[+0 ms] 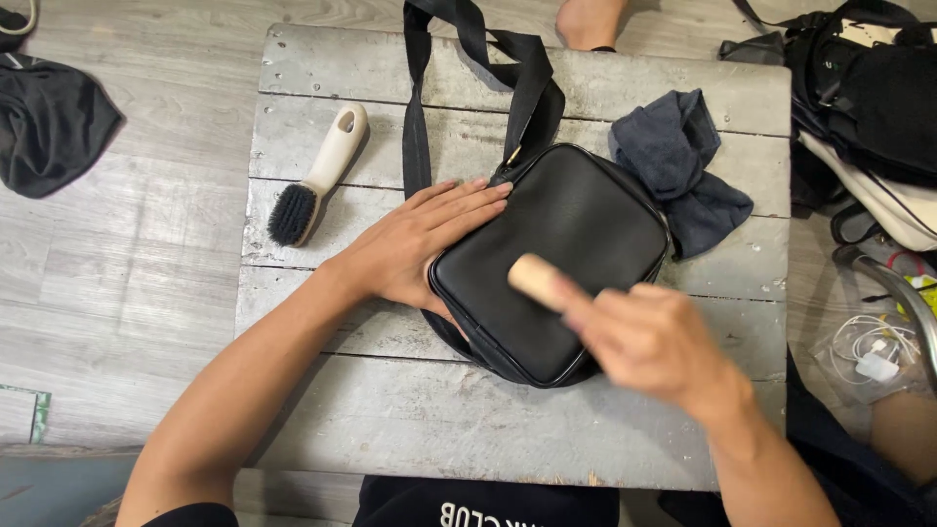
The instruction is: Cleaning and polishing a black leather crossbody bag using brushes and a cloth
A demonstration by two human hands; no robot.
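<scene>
Black leather shoulder bag lies flat on the grey plank table, its webbing strap trailing away past the fingertips toward the far edge. The left hand rests on the bag's left edge, fingers stretched out nearly straight and together, palm down, gripping nothing, only pressing the bag in place; its fingertips reach the top corner by the zip pull. The right hand is blurred over the bag's lower right part, fingers curled shut around a small wooden-handled tool, whose pale rounded end pokes out beyond the knuckles toward the bag's middle. The working end is hidden inside the fist, so I cannot tell whether it is a brush or a dauber.

Beyond the left fingertips, apart from them, a cream-handled brush with dark bristles lies unused. Just past the bag's far right corner sits a crumpled dark blue cloth, also untouched.

Judging by this, the bag's front panel is mid-treatment: the surface looks evenly matt with no clear finished patch, so how much is done cannot be read, and buffing seems not yet begun.
</scene>
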